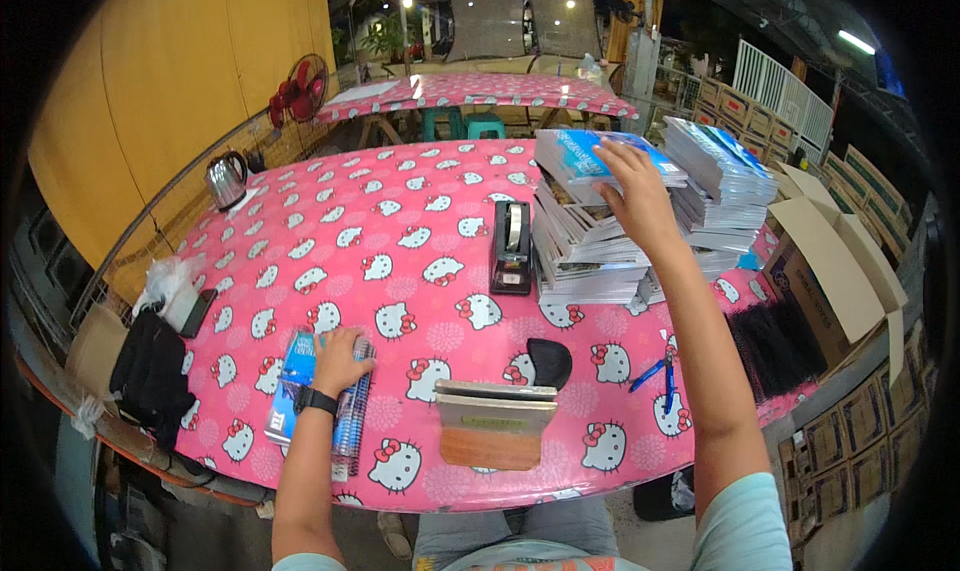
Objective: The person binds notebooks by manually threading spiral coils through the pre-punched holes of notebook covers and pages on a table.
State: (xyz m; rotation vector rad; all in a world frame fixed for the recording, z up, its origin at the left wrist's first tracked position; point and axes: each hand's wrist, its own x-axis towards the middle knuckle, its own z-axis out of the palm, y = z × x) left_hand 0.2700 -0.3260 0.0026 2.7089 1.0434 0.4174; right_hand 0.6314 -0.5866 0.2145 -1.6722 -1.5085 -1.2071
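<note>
My left hand [340, 356] lies flat on a small pile of blue spiral-bound notebooks [300, 386] near the table's front left edge; a black watch is on that wrist. My right hand [632, 193] reaches far forward and grips the top blue-covered booklet [580, 156] of a tall stack of booklets [585, 251] at the back right. A second tall stack [715, 186] stands just right of it.
The pink cartoon-cat tablecloth [400, 221] covers the table. A black tape dispenser [511, 246], a wooden-handled squeegee-like tool [493, 421], a black pouch [550, 361], two blue pens [660, 376], black binding combs [775, 346], open cardboard boxes [830, 271], a kettle [227, 179], a black bag [150, 376].
</note>
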